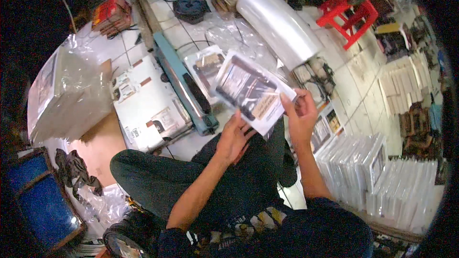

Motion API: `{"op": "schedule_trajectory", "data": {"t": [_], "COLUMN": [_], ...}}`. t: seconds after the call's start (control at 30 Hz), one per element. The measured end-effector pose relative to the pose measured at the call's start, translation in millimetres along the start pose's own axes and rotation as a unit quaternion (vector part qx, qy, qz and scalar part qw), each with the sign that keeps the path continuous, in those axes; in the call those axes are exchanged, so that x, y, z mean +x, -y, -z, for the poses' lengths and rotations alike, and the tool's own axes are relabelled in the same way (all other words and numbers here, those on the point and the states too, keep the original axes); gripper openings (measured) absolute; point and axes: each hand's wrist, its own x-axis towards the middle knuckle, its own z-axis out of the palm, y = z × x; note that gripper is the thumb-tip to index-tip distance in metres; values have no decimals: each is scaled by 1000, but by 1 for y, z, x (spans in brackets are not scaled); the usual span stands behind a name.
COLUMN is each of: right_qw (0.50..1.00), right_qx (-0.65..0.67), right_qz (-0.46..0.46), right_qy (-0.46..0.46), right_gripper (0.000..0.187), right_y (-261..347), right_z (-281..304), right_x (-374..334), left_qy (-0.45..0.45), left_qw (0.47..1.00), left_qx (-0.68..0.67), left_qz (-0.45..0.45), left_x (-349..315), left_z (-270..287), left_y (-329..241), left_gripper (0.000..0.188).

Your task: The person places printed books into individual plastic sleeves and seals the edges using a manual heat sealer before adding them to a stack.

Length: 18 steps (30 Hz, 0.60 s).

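A white book with a dark photo on its cover is tilted in front of me, above my crossed legs. At its right corner my right hand grips it between thumb and fingers. My left hand holds its lower left edge, the thumb on top and the other fingers partly hidden beneath. Just beyond lies another book with a similar cover. Left of the hands, a long blue-green bar-shaped device, apparently a heat sealer, rests along a white printed box.
A large roll of clear plastic film lies at the far side. Film-wrapped books stand in rows at right. A wrapped stack sits at left, near a blue panel. Farther right is a red stool on the tiles.
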Motion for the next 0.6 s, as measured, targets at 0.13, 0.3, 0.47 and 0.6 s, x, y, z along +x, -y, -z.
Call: {"op": "schedule_trajectory", "data": {"t": [0.13,0.3,0.47,0.6], "right_qw": [999,998,995,997], "right_qx": [-46,-47,-91,-66], "right_qz": [-12,-9,-39,-26], "right_qy": [20,49,21,-42], "right_gripper": [17,12,25,29], "right_y": [19,32,38,33], "right_z": [28,44,63,68], "right_x": [-30,-53,-55,-30], "left_qy": [-28,3,-63,-90], "left_qw": [993,995,997,995], "left_qx": [-113,-96,-31,-6], "left_qz": [6,-2,-13,-47], "left_x": [4,-4,2,-6], "left_z": [4,16,15,14], "left_y": [33,16,1,4], "left_gripper": [52,57,35,37]}}
